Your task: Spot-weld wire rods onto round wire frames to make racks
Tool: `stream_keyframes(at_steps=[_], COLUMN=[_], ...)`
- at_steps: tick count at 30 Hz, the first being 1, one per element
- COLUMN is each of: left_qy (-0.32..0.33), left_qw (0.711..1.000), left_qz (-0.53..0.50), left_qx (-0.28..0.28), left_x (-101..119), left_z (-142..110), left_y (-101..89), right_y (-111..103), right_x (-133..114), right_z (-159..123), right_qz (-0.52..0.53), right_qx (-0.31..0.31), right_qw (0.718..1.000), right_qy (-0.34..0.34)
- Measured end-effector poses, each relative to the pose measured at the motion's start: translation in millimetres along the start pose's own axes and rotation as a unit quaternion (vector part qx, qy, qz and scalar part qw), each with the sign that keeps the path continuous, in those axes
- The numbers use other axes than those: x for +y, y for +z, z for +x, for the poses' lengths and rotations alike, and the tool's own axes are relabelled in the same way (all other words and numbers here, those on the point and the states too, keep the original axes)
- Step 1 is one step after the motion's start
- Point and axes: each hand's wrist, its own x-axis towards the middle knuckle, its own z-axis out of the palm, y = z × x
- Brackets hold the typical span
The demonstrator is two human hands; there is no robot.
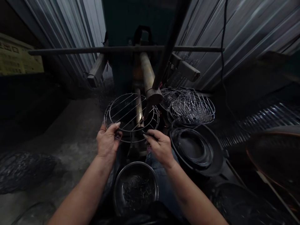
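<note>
1. Spotting a dark bundle of wire mesh (24, 172) on the concrete floor (70, 134) at far left, well away from the action.
2. Over to the left hand (107, 140), closed firmly, fingers curled around the near-left rim of a round wire rack (131, 93).
3. That rack hangs in the air, tilted, between both hands and right against the lower copper-toned arm (139, 106) of what looks like a spot welder. It should be light and fairly stiff, though the thin cross wires may flex, so the outer hoop looks the safest place to hold. Its cut wire ends could snag.
4. Straight below sits a steel bowl (135, 187) holding short wire pieces (138, 195).
5. Now the right hand (159, 147), thumb and fingers pinched together at the rack's near edge; whether they hold a wire, I can't tell.
6. Further right, a heap of finished-looking wire racks (192, 107) lies above a black round pan (220, 156) holding coiled wire hoops (192, 148).
</note>
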Motion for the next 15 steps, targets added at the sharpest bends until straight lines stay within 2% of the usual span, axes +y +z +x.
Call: stream_keyframes(at_steps=[5, 8, 11, 15], left_qy=[0.023, 0.02, 0.025, 0.035], left_qw=[1.0, 1.0, 1.0, 0.999], left_qz=[0.013, 0.016, 0.011, 0.018], left_qx=[-0.005, -0.003, -0.004, -0.006], left_x=[-1, -1, -1, -1], left_z=[0, 1, 3, 7], left_y=[0.0, -0.1, -1.0, -1.2], right_y=[8, 12, 13, 15], right_x=[-2, -2, 7, 16], right_z=[8, 10, 7, 6], right_qz=[-0.054, -0.026, 0.029, 0.099], right_qx=[0.028, 0.026, 0.02, 0.047], right_qw=[0.998, 0.999, 0.999, 0.989], right_qy=[-0.024, -0.02, 0.03, 0.104])
